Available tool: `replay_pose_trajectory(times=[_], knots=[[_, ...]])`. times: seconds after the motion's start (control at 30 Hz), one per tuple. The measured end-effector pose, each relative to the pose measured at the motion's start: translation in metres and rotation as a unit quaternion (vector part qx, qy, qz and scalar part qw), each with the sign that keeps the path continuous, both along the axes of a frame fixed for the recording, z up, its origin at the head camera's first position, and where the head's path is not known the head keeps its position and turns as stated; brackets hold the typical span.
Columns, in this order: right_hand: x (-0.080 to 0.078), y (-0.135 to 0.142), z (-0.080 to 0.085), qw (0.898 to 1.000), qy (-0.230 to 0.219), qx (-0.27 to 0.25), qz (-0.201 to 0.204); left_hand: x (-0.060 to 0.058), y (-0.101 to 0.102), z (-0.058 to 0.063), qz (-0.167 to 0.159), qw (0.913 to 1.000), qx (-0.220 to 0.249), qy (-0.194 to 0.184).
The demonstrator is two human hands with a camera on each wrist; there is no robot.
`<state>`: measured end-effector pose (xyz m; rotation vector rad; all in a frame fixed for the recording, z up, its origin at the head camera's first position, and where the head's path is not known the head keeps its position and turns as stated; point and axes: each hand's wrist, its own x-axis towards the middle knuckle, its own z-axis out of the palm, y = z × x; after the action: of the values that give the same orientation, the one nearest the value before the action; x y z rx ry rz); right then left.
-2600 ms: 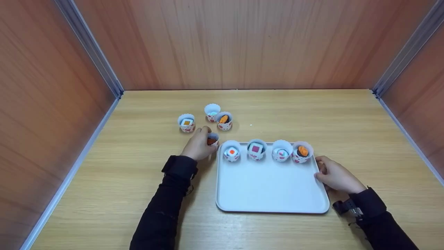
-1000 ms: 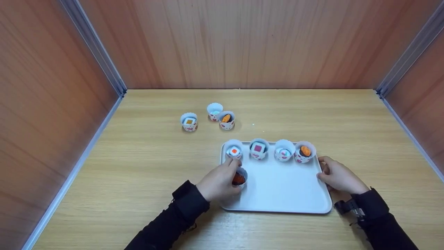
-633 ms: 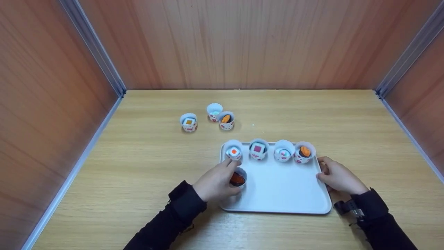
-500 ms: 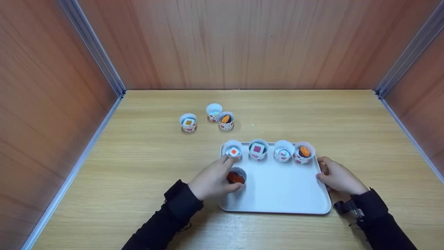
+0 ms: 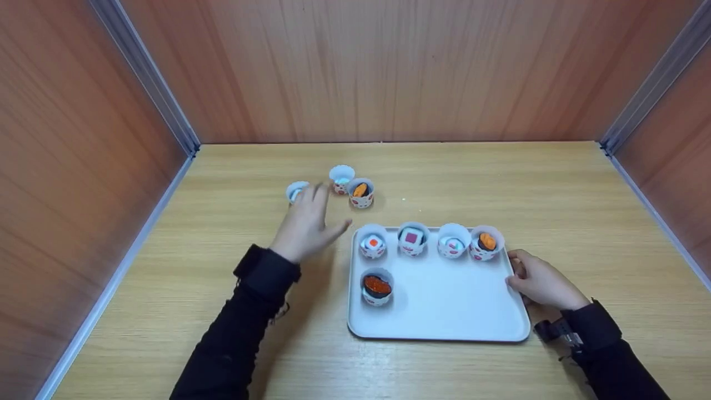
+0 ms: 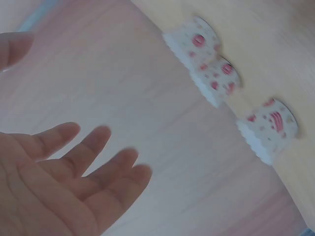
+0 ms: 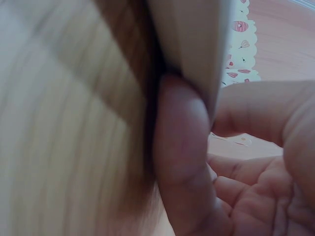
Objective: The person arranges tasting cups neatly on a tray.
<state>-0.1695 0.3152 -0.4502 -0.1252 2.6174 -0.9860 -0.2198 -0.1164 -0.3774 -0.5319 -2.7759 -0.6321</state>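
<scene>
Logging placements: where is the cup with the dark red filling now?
In the head view, the red-filled cup stands on the left side of the tray, in front of the far row's leftmost cup.

Wood-grain panels (image 5: 383,72) on three sides, grey corner strips (image 5: 148,75), pale wooden tabletop (image 5: 489,186).

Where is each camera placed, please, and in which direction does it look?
Head: worn on the head, looking forward and down at the table and tray; left hand, right hand and dark sleeves show.
Left wrist: worn there, looking past the left palm and fingers toward three paper cups.
Right wrist: worn there, close on the tray's edge; the right hand's fingers show.
Shared: head and left wrist both show the left hand and those cups, standing off the tray.
</scene>
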Motion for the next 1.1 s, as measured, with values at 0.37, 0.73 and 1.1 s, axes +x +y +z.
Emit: replay_pose_trajectory(times=[0.37,0.73,1.1], knots=[[-0.001,0.001,-0.002,1.0,0.007,-0.009,0.006,-0.059,-0.02,-0.019,0.092,0.9899,-0.02,-0.107],[-0.001,0.002,-0.003,1.0,0.014,-0.008,0.006,-0.093,-0.041,-0.054,0.161,0.9699,-0.059,-0.173],[-0.002,0.003,-0.003,1.0,0.025,0.007,0.006,-0.102,-0.045,-0.068,0.182,0.9602,-0.042,-0.208]])
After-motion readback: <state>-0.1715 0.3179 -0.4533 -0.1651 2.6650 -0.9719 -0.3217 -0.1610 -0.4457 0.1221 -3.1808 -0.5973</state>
